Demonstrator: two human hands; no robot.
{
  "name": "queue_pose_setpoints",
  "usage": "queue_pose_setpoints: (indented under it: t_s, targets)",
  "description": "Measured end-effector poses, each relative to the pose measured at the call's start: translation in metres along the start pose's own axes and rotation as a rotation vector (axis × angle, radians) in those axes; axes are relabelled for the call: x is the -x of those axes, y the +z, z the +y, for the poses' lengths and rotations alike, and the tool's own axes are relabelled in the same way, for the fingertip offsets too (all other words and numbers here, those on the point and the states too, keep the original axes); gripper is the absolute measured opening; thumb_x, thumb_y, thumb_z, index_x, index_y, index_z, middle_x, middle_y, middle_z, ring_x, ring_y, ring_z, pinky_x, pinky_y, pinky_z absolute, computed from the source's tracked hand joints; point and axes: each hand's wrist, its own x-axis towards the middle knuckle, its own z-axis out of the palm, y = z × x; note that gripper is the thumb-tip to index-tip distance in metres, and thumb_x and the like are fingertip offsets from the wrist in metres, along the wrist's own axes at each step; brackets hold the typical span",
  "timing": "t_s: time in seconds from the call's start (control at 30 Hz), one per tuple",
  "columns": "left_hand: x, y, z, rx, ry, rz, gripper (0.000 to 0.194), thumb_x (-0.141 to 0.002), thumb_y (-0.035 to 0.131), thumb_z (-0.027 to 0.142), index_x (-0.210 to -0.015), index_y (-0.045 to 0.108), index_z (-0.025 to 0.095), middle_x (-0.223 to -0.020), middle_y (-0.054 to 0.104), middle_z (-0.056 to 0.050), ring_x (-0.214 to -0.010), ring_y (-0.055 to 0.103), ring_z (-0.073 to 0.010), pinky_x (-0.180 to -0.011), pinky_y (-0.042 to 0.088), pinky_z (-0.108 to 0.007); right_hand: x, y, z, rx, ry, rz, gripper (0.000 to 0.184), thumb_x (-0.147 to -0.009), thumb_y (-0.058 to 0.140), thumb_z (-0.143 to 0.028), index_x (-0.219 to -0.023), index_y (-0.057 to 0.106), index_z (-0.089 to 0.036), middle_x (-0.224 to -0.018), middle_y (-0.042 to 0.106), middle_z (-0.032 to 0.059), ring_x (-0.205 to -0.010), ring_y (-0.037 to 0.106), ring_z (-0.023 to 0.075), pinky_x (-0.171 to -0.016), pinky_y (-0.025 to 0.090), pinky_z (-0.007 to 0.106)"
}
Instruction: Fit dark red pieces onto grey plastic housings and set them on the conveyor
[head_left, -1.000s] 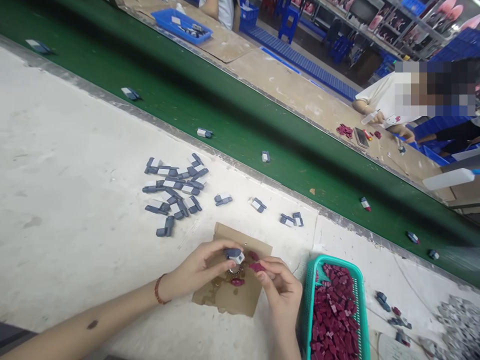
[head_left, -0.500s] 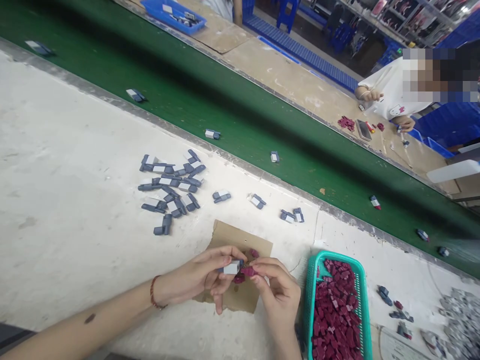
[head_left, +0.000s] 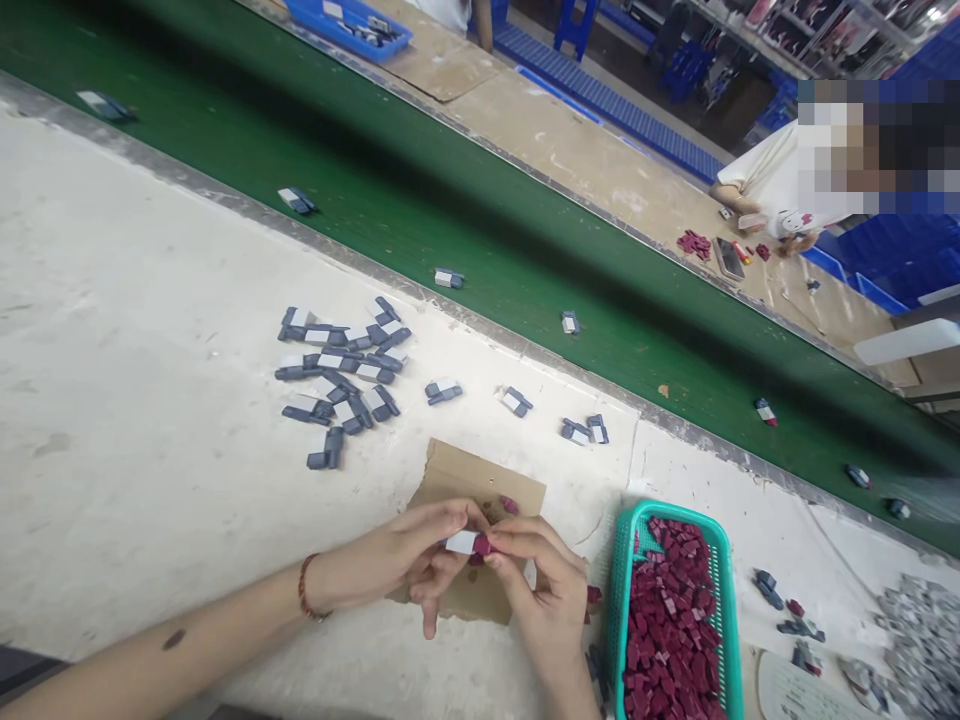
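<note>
A scuffed white surface [head_left: 135, 330] is bordered along its far edge by a green conveyor belt [head_left: 465, 210]. Beyond it, a brown surface [head_left: 585, 160] is seen — blue stools [head_left: 574, 25] and crowded shelves [head_left: 795, 30] are ranged behind, under even indoor light.

Belt: long green conveyor belt [head_left: 480, 230] running diagonally, small grey-and-white parts spaced along it.
Far side: shallow blue plastic tray [head_left: 346, 24] on a brown worktop.
Co-worker: person in a white shirt [head_left: 780, 180] beside flat dark red pieces [head_left: 694, 244].
Right edge: heap of pale grey parts [head_left: 919, 640].
</note>
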Motion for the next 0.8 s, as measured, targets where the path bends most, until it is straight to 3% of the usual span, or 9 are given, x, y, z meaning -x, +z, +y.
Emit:
queue_pose_setpoints:
  t_s: [0.13,0.3,0.37,0.47,0.57,0.63,0.7,0.8]
  targets:
    - [0.002,0.009,0.002,-0.234,0.125,0.172,0.053,-0.078,0.05,0.074,-0.078,0.051,0.021,-0.051,0.025,0.01,-0.043,0.027,-0.0086,-0.045,0.049,-0.022,0.004,-0.003,0.0,0.068,0.003,-0.035,0.013,-0.085,0.064,-0.015,-0.089,0.073,-0.024,-0.086,0.073,0.0046,-0.078,0.069,0.018,-0.075,0.057,0.031]
    - [0.002,0.017,0.001,-0.338,0.118,0.2,0.053,-0.077,0.047,0.075,-0.073,0.048,0.022,-0.048,0.025,0.01,-0.039,0.031,-0.0104,-0.037,0.04,-0.021,0.013,0.0,-0.002,0.093,0.006,-0.032,0.015,-0.089,0.059,-0.015,-0.092,0.072,-0.023,-0.086,0.072,0.005,-0.081,0.068,0.018,-0.072,0.057,0.028]
    - [0.0,0.018,0.003,-0.366,0.067,0.18,0.052,-0.079,0.046,0.074,-0.076,0.05,0.022,-0.049,0.025,0.01,-0.039,0.033,-0.0111,-0.039,0.041,-0.022,0.016,-0.001,-0.005,0.09,0.002,0.007,0.014,-0.089,0.06,-0.017,-0.091,0.073,-0.022,-0.086,0.072,0.0052,-0.079,0.068,0.0177,-0.072,0.056,0.028]
    - [-0.008,0.018,0.017,-0.493,0.03,0.021,0.048,-0.083,0.047,0.068,-0.08,0.054,0.021,-0.053,0.036,0.007,-0.045,0.041,-0.0122,-0.046,0.045,-0.024,0.02,-0.021,-0.012,0.133,0.026,0.008,0.014,-0.089,0.061,-0.019,-0.094,0.073,-0.023,-0.087,0.072,0.005,-0.079,0.068,0.017,-0.071,0.056,0.026]
    - [-0.03,0.014,0.049,-0.784,0.17,-0.036,0.037,-0.086,0.053,0.055,-0.094,0.062,0.02,-0.076,0.062,-0.002,-0.066,0.059,-0.018,-0.06,0.049,-0.026,0.026,-0.06,-0.011,0.322,0.126,0.07,0.018,-0.091,0.057,-0.021,-0.1,0.072,-0.024,-0.094,0.072,0.0059,-0.089,0.067,0.0194,-0.077,0.054,0.03]
    - [-0.055,0.006,0.075,-1.018,0.358,0.096,0.033,-0.086,0.056,0.048,-0.099,0.064,0.02,-0.1,0.068,-0.008,-0.09,0.063,-0.024,-0.074,0.05,-0.03,0.03,-0.089,-0.002,0.521,0.238,0.205,0.019,-0.091,0.053,-0.022,-0.099,0.071,-0.022,-0.1,0.071,0.0086,-0.094,0.066,0.0234,-0.082,0.053,0.036]
    - [-0.086,-0.003,0.101,-1.237,0.511,0.274,0.033,-0.089,0.051,0.044,-0.105,0.062,0.019,-0.109,0.067,-0.01,-0.096,0.062,-0.0259,-0.08,0.049,-0.033,0.033,-0.11,0.012,0.717,0.329,0.263,0.021,-0.088,0.052,-0.019,-0.099,0.071,-0.019,-0.099,0.071,0.012,-0.089,0.066,0.027,-0.078,0.053,0.04]
    - [-0.134,-0.014,0.131,-1.55,0.598,0.478,0.03,-0.091,0.048,0.035,-0.109,0.061,0.015,-0.104,0.068,-0.012,-0.093,0.062,-0.0276,-0.079,0.05,-0.037,0.033,-0.122,0.033,0.89,0.342,0.162,0.028,-0.079,0.05,-0.006,-0.095,0.07,-0.018,-0.093,0.071,0.0119,-0.086,0.067,0.0287,-0.075,0.052,0.039]
